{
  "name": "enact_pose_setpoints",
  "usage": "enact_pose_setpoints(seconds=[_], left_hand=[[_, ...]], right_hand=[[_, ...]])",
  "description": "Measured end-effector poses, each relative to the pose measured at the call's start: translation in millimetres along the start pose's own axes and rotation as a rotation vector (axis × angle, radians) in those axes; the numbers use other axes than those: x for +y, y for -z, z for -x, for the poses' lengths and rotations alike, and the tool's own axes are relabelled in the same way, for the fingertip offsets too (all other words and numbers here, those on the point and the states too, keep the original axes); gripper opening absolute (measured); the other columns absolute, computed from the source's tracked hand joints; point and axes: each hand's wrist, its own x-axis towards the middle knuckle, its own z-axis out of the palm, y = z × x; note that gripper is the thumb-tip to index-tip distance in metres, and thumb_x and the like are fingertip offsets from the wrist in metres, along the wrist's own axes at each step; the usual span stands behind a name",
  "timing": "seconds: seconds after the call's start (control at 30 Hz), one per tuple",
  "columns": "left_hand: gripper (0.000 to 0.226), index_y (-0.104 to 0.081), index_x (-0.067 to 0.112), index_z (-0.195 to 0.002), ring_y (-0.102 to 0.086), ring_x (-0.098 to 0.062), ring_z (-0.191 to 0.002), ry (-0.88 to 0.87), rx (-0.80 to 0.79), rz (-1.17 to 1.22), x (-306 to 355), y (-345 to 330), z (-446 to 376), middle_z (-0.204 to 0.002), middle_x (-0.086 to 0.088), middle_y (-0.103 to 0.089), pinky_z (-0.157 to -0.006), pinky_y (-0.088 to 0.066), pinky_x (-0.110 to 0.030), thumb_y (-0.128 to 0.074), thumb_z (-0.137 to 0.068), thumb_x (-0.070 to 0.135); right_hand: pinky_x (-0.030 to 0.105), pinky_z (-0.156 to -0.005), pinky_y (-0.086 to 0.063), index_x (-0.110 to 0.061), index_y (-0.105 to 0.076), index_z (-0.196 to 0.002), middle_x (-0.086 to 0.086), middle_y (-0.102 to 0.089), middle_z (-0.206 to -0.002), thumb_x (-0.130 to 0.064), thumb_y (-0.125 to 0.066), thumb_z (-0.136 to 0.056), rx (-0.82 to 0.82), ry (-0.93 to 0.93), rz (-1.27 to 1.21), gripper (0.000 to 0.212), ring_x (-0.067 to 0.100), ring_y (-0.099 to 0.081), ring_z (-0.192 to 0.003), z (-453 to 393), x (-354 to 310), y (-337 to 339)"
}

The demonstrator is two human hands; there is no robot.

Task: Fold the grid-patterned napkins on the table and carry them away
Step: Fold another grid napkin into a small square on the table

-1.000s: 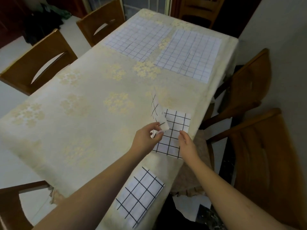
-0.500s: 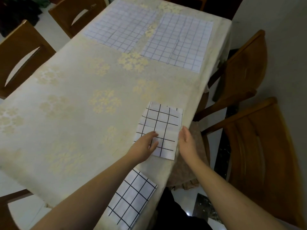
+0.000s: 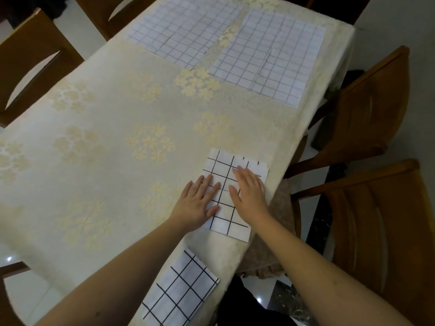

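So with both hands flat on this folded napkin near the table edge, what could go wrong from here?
The folded napkin lies close to the table edge, so a push from the right hand or the left hand might slide it off. Its top layers look uneven, so pressing may set a crooked crease. The other folded napkin overhangs the near edge and could drop.

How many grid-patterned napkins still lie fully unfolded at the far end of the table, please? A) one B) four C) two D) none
C: two unfolded napkins lie flat side by side at the far end, one to the left and one to the right, while both hands press a folded napkin nearer the person.
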Motion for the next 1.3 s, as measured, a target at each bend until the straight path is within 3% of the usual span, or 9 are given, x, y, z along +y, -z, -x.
enact_pose_setpoints(seconds=[0.13,0.37,0.47,0.7,0.83,0.9,1.17,1.3], left_hand=[[0.072,0.011,0.031,-0.154,0.018,-0.023,-0.149,0.050,0.008,-0.007,2.7,-4.7,-2.5,-0.162,-0.003,0.019,-0.120,0.006,-0.043,0.001,-0.094,0.068],[0.073,-0.009,0.025,-0.156,0.005,-0.025,-0.151,0.100,0.055,-0.013,5.9,-13.8,-6.0,-0.164,-0.009,0.002,-0.119,-0.007,-0.047,-0.015,-0.097,0.066],[0.072,-0.012,0.024,-0.156,0.002,-0.025,-0.151,0.089,0.083,-0.002,5.9,-15.8,-5.7,-0.164,-0.010,-0.001,-0.119,-0.010,-0.047,-0.021,-0.097,0.065],[0.069,-0.006,0.030,-0.156,0.005,-0.023,-0.151,0.082,0.100,0.019,6.0,-14.0,-4.8,-0.164,-0.008,0.004,-0.120,-0.005,-0.045,-0.020,-0.097,0.063],[0.057,-0.031,0.030,-0.152,-0.014,-0.025,-0.150,0.102,0.169,0.063,0.5,-5.9,-16.2,-0.162,-0.006,-0.018,-0.119,-0.011,-0.044,-0.024,-0.100,0.052],[0.054,-0.035,0.027,-0.150,-0.019,-0.025,-0.149,0.121,0.194,0.065,-1.1,-0.6,-31.9,-0.161,-0.005,-0.023,-0.119,-0.014,-0.045,-0.025,-0.101,0.046],[0.056,-0.005,0.038,-0.155,0.004,-0.021,-0.151,0.069,0.128,-0.025,-19.2,6.5,-68.1,-0.165,0.000,0.002,-0.121,-0.004,-0.047,-0.021,-0.103,0.050],[0.058,0.000,0.040,-0.154,0.012,-0.026,-0.150,0.076,0.123,-0.013,-19.8,8.8,-69.0,-0.163,-0.010,0.010,-0.122,0.000,-0.045,-0.023,-0.102,0.051]], right_hand=[[0.039,-0.121,-0.007,-0.018,-0.024,-0.153,0.002,-0.023,-0.161,-0.037,-0.037,-0.103,0.000,0.009,0.000,0.055,0.020,-0.013,-0.149,-43.2,-1.0,18.5],[0.040,-0.121,-0.002,-0.019,-0.012,-0.156,0.002,-0.005,-0.164,-0.044,-0.020,-0.102,-0.133,0.189,0.330,0.060,0.020,0.000,-0.151,-44.6,-13.0,-14.8],[0.040,-0.121,-0.003,-0.017,-0.012,-0.156,0.004,-0.006,-0.164,-0.047,-0.013,-0.100,-0.127,0.122,0.401,0.064,0.020,-0.001,-0.151,-31.6,-8.8,-36.3],[0.044,-0.120,-0.005,-0.020,-0.007,-0.156,0.004,-0.002,-0.164,-0.055,-0.014,-0.100,-0.066,-0.068,0.428,0.067,0.021,-0.001,-0.151,-19.0,35.7,-28.3],[0.049,-0.120,-0.005,-0.021,-0.008,-0.156,0.006,-0.004,-0.164,-0.058,-0.012,-0.098,-0.026,-0.153,0.398,0.069,0.024,-0.002,-0.151,-6.9,51.7,-24.4],[0.051,-0.120,-0.005,-0.022,-0.006,-0.156,0.008,-0.002,-0.164,-0.060,-0.011,-0.097,-0.018,-0.180,0.399,0.070,0.025,-0.001,-0.151,-4.6,52.9,-24.9],[0.054,-0.119,-0.006,-0.024,-0.007,-0.156,0.012,-0.004,-0.163,-0.063,-0.016,-0.096,0.006,-0.196,0.361,0.072,0.029,-0.001,-0.150,-6.1,51.2,-24.9],[0.054,-0.119,-0.005,-0.024,-0.008,-0.156,0.013,-0.003,-0.163,-0.062,-0.016,-0.096,0.010,-0.193,0.360,0.072,0.029,-0.001,-0.150,-5.3,50.7,-24.7]])
